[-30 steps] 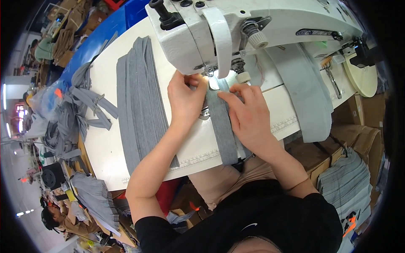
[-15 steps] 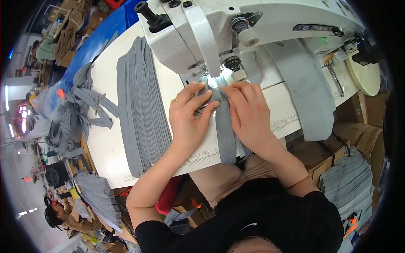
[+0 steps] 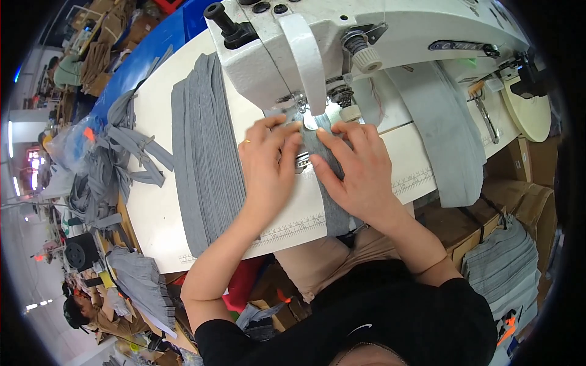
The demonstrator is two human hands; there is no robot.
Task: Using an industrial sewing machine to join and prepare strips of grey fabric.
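Note:
A grey fabric strip (image 3: 336, 213) runs from the table's front edge up under the presser foot of a white sewing machine (image 3: 268, 67), where a lamp lights it. My left hand (image 3: 268, 165) is left of the strip, its slightly bent fingertips at the fabric's edge near the needle, holding nothing visible. On the strip's right side, my right hand (image 3: 363, 171) has its thumb across the fabric and its index fingertip on it close to the foot. Part of the strip is hidden beneath this hand. A metal plate (image 3: 303, 161) shows between the hands.
Left of my hands lies a stack of grey fabric strips (image 3: 204, 152). A wide pale grey fabric piece (image 3: 442, 134) hangs over the table on the right. Scissors (image 3: 485, 116) lie beyond it. More grey fabric (image 3: 503, 256) hangs at lower right; another person (image 3: 91, 314) sits at lower left.
My left hand has shifted slightly left, its thumb drawing off the strip. My right thumb has moved left across the fabric, and the metal plate shows more.

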